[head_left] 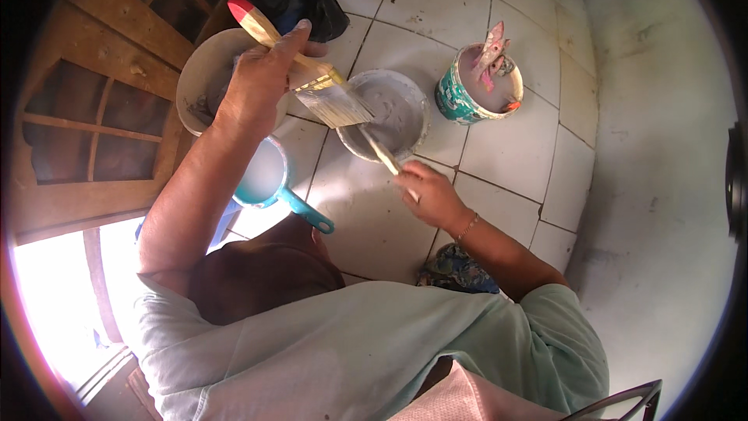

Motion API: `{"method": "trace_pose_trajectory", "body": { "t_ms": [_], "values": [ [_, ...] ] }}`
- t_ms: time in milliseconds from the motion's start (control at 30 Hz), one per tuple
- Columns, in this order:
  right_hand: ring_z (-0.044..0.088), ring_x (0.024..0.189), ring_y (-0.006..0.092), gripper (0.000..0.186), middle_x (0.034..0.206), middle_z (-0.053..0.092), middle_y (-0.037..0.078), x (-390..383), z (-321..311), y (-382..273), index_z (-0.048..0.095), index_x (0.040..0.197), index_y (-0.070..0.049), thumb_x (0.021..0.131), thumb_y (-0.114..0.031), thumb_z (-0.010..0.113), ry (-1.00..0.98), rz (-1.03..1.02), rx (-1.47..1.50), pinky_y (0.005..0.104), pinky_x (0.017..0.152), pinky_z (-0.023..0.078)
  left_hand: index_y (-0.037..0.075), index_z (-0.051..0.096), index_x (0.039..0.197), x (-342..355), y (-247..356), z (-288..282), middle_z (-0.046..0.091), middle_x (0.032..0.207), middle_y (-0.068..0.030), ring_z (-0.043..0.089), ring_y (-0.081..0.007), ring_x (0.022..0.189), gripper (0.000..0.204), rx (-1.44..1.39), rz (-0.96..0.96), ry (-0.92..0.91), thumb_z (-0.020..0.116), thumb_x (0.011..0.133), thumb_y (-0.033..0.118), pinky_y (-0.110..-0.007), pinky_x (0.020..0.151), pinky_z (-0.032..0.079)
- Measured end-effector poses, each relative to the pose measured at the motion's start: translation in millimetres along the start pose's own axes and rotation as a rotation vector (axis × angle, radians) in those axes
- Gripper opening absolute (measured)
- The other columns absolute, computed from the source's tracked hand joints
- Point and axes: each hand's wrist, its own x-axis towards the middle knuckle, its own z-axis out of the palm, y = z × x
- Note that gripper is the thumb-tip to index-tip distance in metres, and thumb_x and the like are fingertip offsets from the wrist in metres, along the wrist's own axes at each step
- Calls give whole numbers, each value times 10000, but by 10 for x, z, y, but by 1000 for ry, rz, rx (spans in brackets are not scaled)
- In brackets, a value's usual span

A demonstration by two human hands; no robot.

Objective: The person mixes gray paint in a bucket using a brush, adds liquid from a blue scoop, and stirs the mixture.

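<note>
Holding paintbrush (318, 80) in left hand (261, 74), stick (380, 150) in right hand (427, 192); green bucket (455, 98) has unreadable markings

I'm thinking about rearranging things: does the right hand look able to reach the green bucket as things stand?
Probably yes: only floor tiles appear between the right hand and the green bucket, though that hand is occupied, gripping a pale handle.

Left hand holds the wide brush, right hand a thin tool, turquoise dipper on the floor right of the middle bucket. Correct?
One slip: the turquoise dipper sits left of the middle bucket, as the head view shows. The rest stands: left hand holds the wide brush, right hand the thin tool.
</note>
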Motion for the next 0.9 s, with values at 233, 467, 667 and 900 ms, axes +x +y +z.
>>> {"method": "trace_pose_trajectory", "body": {
  "t_ms": [233,467,667,900],
  "values": [
    [585,774,282,149,905,565,113,27,-417,149,628,895,-35,746,-37,630,48,75,-113,337,691,485,-32,656,923,41,-56,19,633,840,-115,590,-171,802,473,-53,6,74,578,848,428,-284,793,444],
    [587,784,285,157,903,565,108,-45,-266,-41,619,901,-37,745,-32,617,-200,43,-101,342,684,488,7,653,939,60,-47,122,614,867,-86,564,-160,835,440,37,-12,15,522,886,424,-287,801,428],
    [584,788,300,160,874,563,110,28,-389,165,621,911,-42,755,-42,583,36,118,-81,373,687,483,-7,656,934,92,-69,73,621,860,-104,576,-168,830,459,18,-31,30,548,867,434,-288,813,434],
    [580,798,296,236,883,553,101,33,-343,-32,616,952,-51,721,-17,581,-225,5,-72,377,688,488,2,651,934,89,-77,70,612,867,-97,571,-166,846,451,34,-9,35,517,886,430,-294,826,427]
  ]
}}
